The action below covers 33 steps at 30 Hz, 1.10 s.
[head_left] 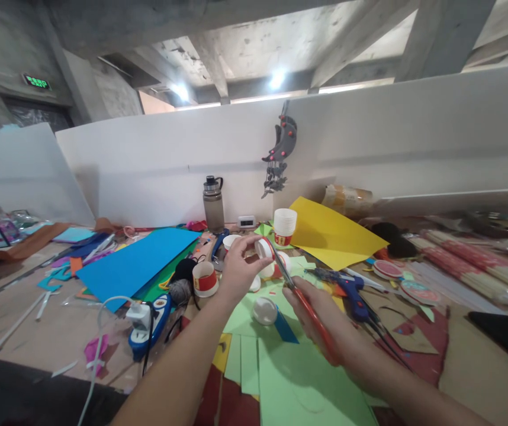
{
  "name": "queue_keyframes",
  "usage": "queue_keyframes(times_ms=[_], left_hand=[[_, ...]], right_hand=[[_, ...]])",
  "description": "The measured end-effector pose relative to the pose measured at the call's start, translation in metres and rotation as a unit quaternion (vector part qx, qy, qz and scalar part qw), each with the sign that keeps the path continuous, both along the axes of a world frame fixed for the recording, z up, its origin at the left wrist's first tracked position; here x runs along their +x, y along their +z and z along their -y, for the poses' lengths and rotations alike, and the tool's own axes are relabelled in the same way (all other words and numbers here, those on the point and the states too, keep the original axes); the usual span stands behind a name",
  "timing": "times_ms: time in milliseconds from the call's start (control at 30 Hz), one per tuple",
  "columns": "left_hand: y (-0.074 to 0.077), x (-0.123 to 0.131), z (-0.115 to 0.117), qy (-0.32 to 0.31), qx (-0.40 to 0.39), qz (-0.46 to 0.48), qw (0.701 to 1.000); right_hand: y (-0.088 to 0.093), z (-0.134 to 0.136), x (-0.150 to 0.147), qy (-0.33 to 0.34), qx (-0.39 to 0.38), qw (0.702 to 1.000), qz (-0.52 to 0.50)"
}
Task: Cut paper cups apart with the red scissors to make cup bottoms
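Observation:
Between the thumb and fingers of my left hand (241, 265) is a small cut piece of paper cup (263, 248), white inside with a red edge. My right hand (309, 305) grips a pair of red-handled scissors (314, 325), and their blades lie against the cup piece's rim. Below the hands, a white round cup bottom (264, 310) and a blue paper strip (286, 328) rest on light green paper (311, 378). A red and white paper cup (205, 279) stands left of my left hand. Behind the scissors rises a stack of paper cups (285, 225).
A blue hot glue gun (352, 294) lies right of my right hand, its cord trailing forward. On the left are a power strip (151, 328) with a plug and blue card (142, 260). Yellow card (336, 234) and a water bottle (213, 204) are farther back.

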<state>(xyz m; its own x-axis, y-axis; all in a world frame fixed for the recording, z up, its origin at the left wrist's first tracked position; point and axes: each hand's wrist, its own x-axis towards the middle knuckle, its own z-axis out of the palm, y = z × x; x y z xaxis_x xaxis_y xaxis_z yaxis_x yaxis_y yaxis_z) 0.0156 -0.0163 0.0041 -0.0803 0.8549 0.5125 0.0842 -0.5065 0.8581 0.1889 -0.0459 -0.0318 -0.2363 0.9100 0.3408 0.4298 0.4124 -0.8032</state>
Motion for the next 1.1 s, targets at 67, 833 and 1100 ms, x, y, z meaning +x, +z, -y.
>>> queue_keyframes(times_ms=[67,833,1100], left_hand=[[0.000,-0.001,-0.001,-0.010,-0.028,0.044,0.999],[0.004,-0.038,-0.021,-0.055,-0.206,0.471,0.856],[0.008,-0.039,-0.020,-0.049,-0.196,0.437,0.877]], right_hand=[[0.001,-0.008,0.004,0.008,-0.037,0.999,0.030],[0.023,-0.041,-0.013,-0.106,-0.003,0.945,0.309],[0.015,-0.081,-0.044,-0.048,-0.041,0.992,0.110]])
